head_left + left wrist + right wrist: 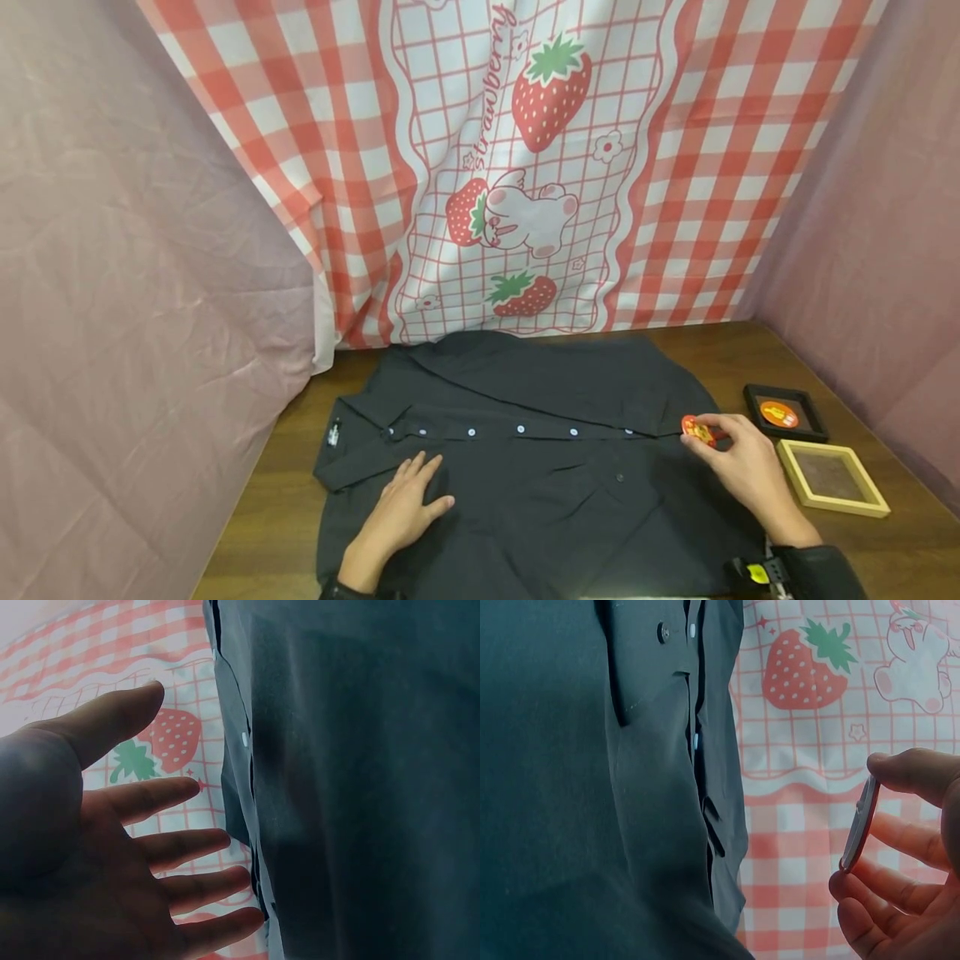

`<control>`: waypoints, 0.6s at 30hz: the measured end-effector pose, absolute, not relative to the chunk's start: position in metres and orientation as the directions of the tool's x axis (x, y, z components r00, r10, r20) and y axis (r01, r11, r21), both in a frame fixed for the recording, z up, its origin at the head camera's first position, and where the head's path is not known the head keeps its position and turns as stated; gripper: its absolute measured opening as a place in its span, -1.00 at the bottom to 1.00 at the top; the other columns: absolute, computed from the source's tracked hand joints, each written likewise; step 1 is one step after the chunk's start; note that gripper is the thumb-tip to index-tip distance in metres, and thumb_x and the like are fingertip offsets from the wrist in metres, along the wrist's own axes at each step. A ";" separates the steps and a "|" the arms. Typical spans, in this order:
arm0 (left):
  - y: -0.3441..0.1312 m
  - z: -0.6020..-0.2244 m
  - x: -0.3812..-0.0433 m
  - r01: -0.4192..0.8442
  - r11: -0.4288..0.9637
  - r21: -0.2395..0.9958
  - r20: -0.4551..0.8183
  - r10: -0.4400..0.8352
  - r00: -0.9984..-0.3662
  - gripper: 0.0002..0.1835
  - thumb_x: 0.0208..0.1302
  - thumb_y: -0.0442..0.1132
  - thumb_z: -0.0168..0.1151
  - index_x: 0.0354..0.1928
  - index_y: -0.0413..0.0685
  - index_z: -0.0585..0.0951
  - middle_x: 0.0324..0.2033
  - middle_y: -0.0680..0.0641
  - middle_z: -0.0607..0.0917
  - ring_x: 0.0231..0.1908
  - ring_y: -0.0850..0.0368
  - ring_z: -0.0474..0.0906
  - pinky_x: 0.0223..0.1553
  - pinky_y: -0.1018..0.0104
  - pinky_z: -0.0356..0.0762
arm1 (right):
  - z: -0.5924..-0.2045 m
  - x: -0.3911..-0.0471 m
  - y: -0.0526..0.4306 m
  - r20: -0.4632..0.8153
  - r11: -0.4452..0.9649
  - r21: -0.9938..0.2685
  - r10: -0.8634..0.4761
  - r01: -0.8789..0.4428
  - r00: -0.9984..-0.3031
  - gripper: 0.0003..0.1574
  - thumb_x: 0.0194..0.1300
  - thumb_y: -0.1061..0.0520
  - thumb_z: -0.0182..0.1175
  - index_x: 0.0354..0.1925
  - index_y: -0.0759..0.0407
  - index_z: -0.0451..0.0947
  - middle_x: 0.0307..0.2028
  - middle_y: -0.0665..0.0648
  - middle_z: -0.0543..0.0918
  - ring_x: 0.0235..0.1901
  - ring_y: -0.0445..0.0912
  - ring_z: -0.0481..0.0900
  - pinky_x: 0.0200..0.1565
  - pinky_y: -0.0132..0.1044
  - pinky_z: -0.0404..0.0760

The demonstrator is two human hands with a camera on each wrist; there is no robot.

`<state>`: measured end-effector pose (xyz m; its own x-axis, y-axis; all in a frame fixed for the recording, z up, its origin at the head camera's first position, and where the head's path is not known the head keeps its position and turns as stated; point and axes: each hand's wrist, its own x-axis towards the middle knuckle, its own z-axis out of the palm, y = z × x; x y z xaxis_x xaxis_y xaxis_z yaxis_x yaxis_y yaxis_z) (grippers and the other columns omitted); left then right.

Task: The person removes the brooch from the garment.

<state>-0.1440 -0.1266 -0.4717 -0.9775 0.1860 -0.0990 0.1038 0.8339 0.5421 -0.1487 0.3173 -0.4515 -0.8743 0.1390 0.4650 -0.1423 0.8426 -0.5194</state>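
Note:
A dark button-up shirt (540,508) lies spread on the table, its collar (367,429) toward the left and its row of pale buttons running across. Over the lower right part of the shirt, my right hand (742,462) pinches a round red-and-yellow pin badge (699,430) between thumb and fingers. In the right wrist view the badge (860,823) is seen edge-on, apart from the cloth. Near the collar, my left hand (401,508) holds nothing, its fingers spread just above the shirt; in the left wrist view those fingers (195,851) are straight.
A black square frame (787,433) with an orange round badge (778,414) in it lies on the wooden table (262,500) at the right. Nearer stands a pale yellow frame (832,507). Behind hangs a strawberry-print checked cloth (510,167), with plain pinkish cloths (885,208) at the sides.

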 end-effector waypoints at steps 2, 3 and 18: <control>-0.126 -0.472 -0.144 0.104 0.834 0.542 -0.098 0.186 -0.978 -0.31 0.23 0.02 0.31 0.35 -0.09 0.40 0.40 -0.36 0.28 0.41 -0.44 0.10 0.30 -0.42 0.11 | -0.452 -0.148 0.320 0.463 0.843 -0.521 0.147 -0.135 -0.874 -0.56 -0.01 0.12 0.51 -0.16 0.30 0.67 -0.23 0.34 0.64 -0.32 0.14 0.58 -0.41 -0.34 0.44; -0.127 -0.473 -0.144 0.108 0.835 0.539 -0.093 0.187 -0.978 -0.31 0.23 0.01 0.31 0.35 -0.10 0.40 0.40 -0.37 0.28 0.41 -0.44 0.10 0.31 -0.42 0.12 | -0.452 -0.148 0.321 0.460 0.842 -0.524 0.150 -0.131 -0.875 -0.56 -0.01 0.12 0.50 -0.15 0.31 0.67 -0.22 0.35 0.64 -0.32 0.16 0.59 -0.41 -0.34 0.44; -0.127 -0.473 -0.144 0.127 0.831 0.541 -0.075 0.199 -0.977 -0.32 0.25 -0.02 0.30 0.36 -0.13 0.39 0.41 -0.37 0.26 0.42 -0.44 0.09 0.31 -0.41 0.10 | -0.454 -0.141 0.339 0.386 0.845 -0.533 0.195 -0.046 -0.902 -0.52 0.13 0.03 0.42 -0.11 0.36 0.63 -0.20 0.43 0.61 -0.29 0.22 0.59 -0.43 -0.18 0.50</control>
<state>-0.1442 -0.1273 -0.4731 -0.9772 0.1986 -0.0753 0.1273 0.8313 0.5410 -0.1413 0.3388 -0.4541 -0.9019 0.1947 0.3856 -0.0456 0.8447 -0.5332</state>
